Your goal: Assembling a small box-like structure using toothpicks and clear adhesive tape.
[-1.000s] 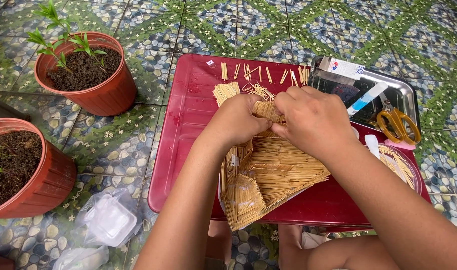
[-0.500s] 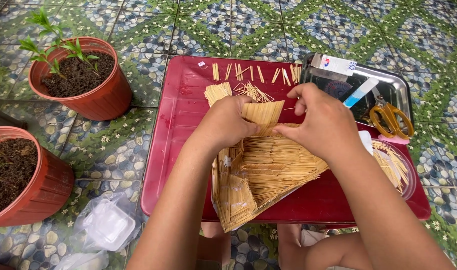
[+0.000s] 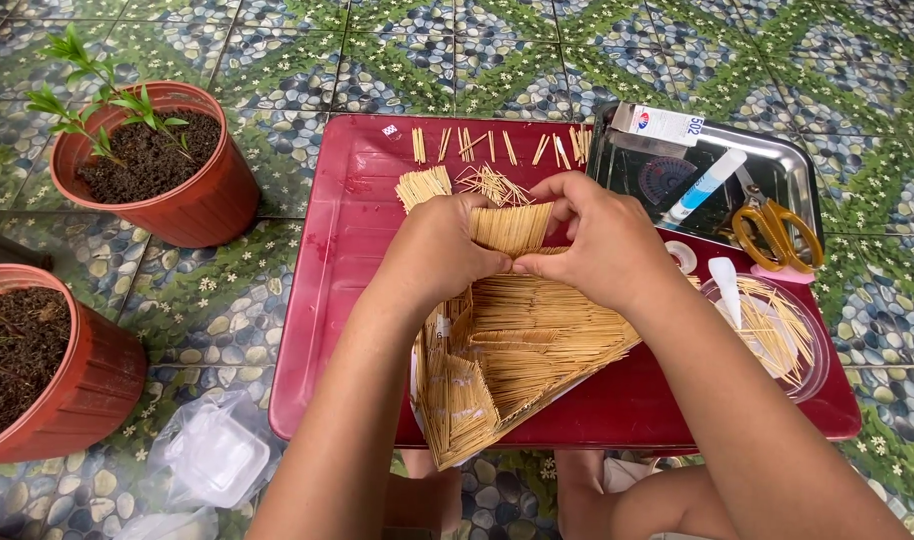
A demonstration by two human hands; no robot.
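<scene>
A house-like model of glued toothpicks point(image 3: 512, 350) rests on a red tray point(image 3: 347, 300) on the tiled floor. Both of my hands hold a small flat toothpick panel point(image 3: 512, 225) upright at the model's top. My left hand point(image 3: 439, 250) grips its left side and my right hand point(image 3: 597, 240) pinches its right side. Loose toothpicks and short cut bundles point(image 3: 492, 150) lie along the tray's far edge.
A steel tray point(image 3: 797, 165) at the right holds yellow scissors point(image 3: 772, 235), a glue tube point(image 3: 707, 185) and a small box point(image 3: 662, 122). A clear dish of toothpicks point(image 3: 777, 325) sits below it. Two terracotta pots point(image 3: 162, 165) point(image 3: 47, 370) stand left, a plastic container point(image 3: 212, 455) nearby.
My hands with the small panel have shifted slightly toward me and lower onto the model's top. The view has moved a little to the right.
</scene>
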